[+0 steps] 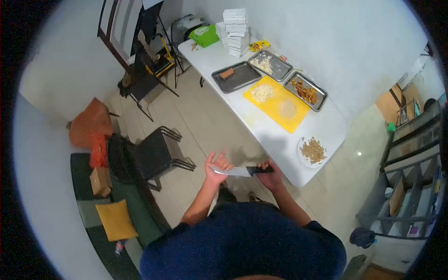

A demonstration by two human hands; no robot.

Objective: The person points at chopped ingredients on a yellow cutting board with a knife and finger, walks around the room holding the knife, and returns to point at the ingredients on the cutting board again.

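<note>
- the blue shirt (242, 242) is nearest, the knife (240, 171) held level beyond it, over the floor beside the table (295, 172).
- the right hand (270, 173) is closed around the handle, probably for firm control.
- the left hand (217, 169) is mostly open, fingers spread, the blade across its palm; whether they touch, i cannot tell.
- a yellow mat (278, 115) bears pale pieces (262, 93), perhaps to shield the table.
- three trays (223, 86) stand along the mat, their rims likely keeping bits in; a plate (301, 157) of brown pieces (313, 151) sits near the corner.
- the green box (204, 36) and yellow packet (259, 45) carry print too small to read; no brand is legible.
</note>
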